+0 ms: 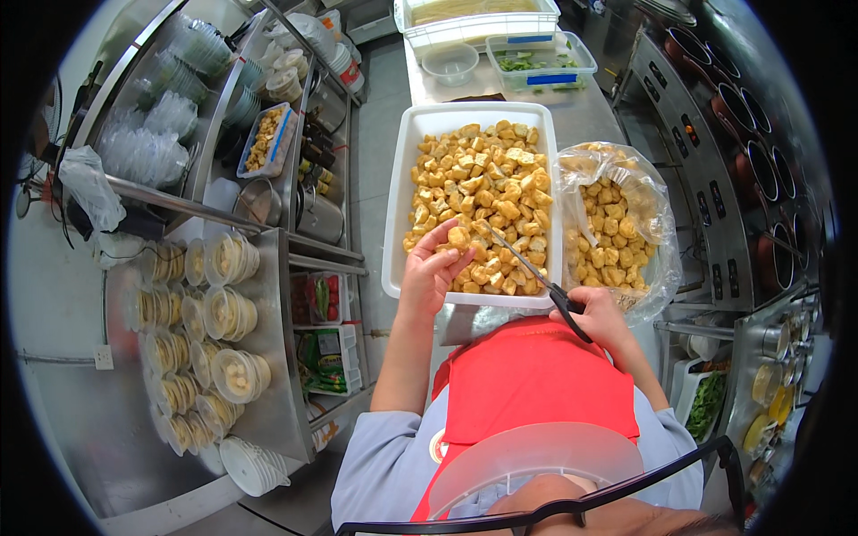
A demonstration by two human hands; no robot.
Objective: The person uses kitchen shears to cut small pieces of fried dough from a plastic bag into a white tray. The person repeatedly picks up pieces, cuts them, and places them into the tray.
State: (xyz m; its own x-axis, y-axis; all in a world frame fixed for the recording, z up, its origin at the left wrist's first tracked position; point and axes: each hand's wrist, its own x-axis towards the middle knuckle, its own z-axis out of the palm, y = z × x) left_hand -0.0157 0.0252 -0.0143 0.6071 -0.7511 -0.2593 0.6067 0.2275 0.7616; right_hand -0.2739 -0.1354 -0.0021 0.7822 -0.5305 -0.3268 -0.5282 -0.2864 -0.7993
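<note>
My left hand (434,264) pinches a golden fried tofu puff (459,238) between thumb and fingers, above the near left part of a white plastic tray (394,228). In my right hand (600,313) is a pair of scissors (566,305) with black handles. Its blades point up and left over the tray, their tips close to the held puff. Many fried tofu puffs (489,177) fill the tray, some showing pale cut faces. Beside it on the right, a clear plastic bag (660,221) holds more puffs, which look whole.
Beyond the tray stand a clear round bowl (450,65) and a lidded-style box of chopped greens (539,63). Stacked tubs of food (231,315) cover a steel counter on the left. At right is a cooker with several round wells (761,167).
</note>
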